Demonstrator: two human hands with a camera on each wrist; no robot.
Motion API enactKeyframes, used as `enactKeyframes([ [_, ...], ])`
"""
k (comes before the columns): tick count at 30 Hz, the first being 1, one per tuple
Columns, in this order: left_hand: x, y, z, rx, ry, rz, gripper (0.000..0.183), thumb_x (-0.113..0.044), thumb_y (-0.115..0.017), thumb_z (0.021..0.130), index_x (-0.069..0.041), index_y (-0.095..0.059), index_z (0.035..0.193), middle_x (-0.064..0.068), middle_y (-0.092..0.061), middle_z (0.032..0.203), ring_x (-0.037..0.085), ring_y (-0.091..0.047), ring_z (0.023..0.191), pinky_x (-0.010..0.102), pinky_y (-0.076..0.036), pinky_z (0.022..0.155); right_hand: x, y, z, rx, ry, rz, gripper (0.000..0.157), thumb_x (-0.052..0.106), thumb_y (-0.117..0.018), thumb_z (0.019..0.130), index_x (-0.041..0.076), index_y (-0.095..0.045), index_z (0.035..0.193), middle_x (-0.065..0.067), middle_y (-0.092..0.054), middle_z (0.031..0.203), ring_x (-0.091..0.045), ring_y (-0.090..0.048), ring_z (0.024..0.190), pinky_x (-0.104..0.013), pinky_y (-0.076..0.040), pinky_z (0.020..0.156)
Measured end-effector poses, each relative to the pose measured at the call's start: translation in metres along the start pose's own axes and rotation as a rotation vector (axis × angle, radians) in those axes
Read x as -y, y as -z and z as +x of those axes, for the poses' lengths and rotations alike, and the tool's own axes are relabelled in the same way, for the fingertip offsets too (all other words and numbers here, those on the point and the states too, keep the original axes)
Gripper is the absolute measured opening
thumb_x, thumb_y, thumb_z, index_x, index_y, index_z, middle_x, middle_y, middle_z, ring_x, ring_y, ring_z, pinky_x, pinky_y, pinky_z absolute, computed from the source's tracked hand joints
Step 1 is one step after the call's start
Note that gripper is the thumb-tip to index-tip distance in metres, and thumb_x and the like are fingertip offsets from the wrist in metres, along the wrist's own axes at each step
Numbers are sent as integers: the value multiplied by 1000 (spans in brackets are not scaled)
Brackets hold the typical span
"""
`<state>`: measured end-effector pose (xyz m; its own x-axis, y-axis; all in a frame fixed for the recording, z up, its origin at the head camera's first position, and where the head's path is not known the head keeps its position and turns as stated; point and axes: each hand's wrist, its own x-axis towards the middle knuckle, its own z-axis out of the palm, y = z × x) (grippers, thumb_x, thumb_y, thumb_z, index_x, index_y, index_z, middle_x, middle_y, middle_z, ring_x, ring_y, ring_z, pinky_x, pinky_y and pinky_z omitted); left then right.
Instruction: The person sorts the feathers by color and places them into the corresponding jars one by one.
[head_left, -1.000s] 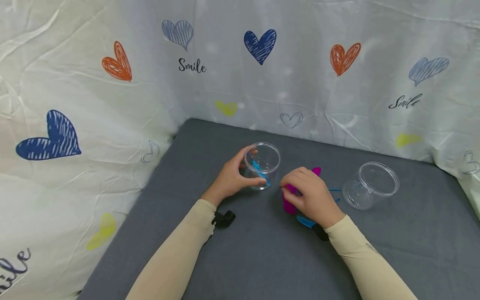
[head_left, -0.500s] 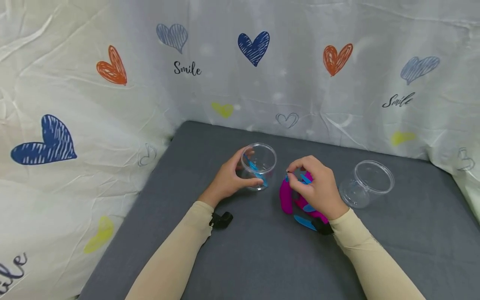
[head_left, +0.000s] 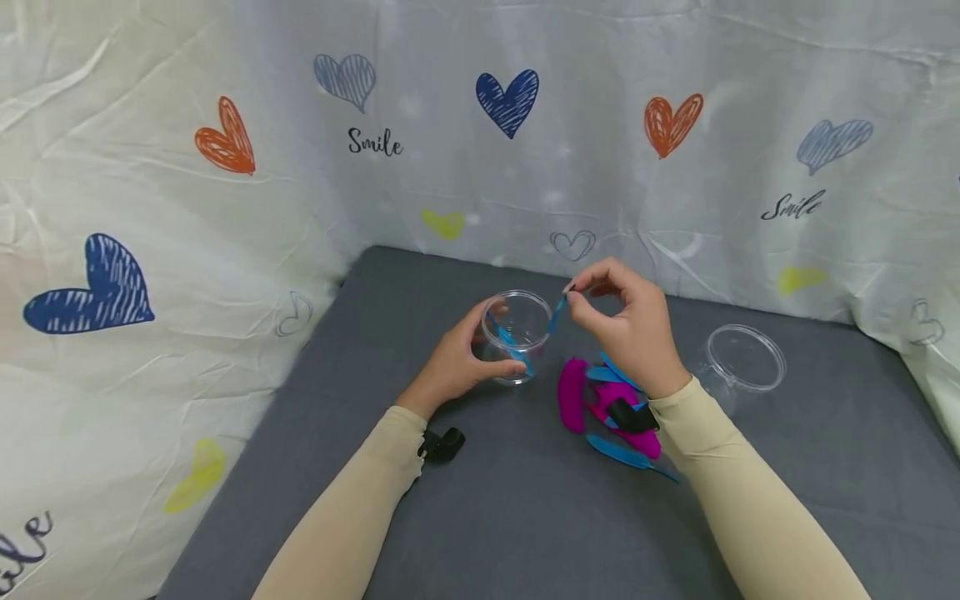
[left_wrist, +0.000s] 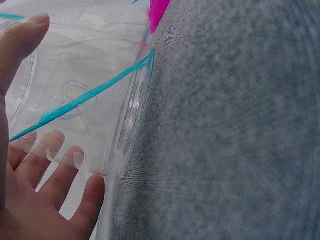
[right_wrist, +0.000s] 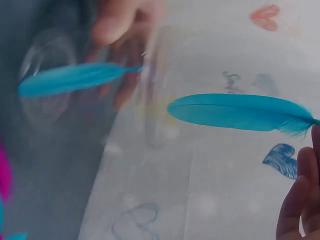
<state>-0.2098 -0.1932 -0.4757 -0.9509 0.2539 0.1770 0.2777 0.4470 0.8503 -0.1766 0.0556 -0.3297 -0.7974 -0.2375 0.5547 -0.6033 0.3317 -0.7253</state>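
Note:
My left hand (head_left: pixel 459 357) holds a clear plastic jar (head_left: pixel 517 345) upright on the dark cloth, thumb at the near side and fingers behind. One blue feather (left_wrist: pixel 95 92) leans inside the jar, plain in the left wrist view. With thumb and forefinger my right hand (head_left: pixel 630 325) pinches a second blue feather (right_wrist: pixel 240 111) by its quill end. That feather hangs by the right side of the jar's rim, vane pointing down, and in the right wrist view its tip points toward the jar opening.
Below the right hand lies a pile of magenta feathers (head_left: pixel 572 396) and blue feathers (head_left: pixel 617 450), partly covered by the black wrist camera (head_left: pixel 632 415). Another clear jar (head_left: pixel 746 387) stands to the right. A white curtain (head_left: pixel 585 167) printed with hearts backs the table.
My right hand has lifted the blue feather up from the pile and brought it beside the jar's rim. The left hand and its jar stay in place.

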Motion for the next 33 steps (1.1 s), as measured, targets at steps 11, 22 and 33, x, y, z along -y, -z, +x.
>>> enactKeyframes([
  [11,2,-1,1,18,8,-13,102,-64,-84,70,-45,-29,154,-19,-47,150,11,-46,138,45,-43,111,-6,-21,12,31,-93,93,4,5,-69,93,4,-67,95,-9,-69,98,-21,-66,92,-35,-55,88],
  [22,3,1,-1,5,0,-9,101,-64,-84,71,-45,-29,154,-19,-47,150,8,-47,135,46,-44,110,-46,-45,8,69,-160,78,5,25,-72,94,23,-68,96,5,-69,98,-13,-65,95,-41,-54,91],
  [33,2,2,-1,20,17,-16,99,-64,-83,72,-50,-27,153,-24,-45,149,4,-47,134,42,-44,112,-56,-65,0,55,-155,-37,7,29,-71,94,24,-70,99,7,-70,100,-20,-66,99,-40,-54,95],
])
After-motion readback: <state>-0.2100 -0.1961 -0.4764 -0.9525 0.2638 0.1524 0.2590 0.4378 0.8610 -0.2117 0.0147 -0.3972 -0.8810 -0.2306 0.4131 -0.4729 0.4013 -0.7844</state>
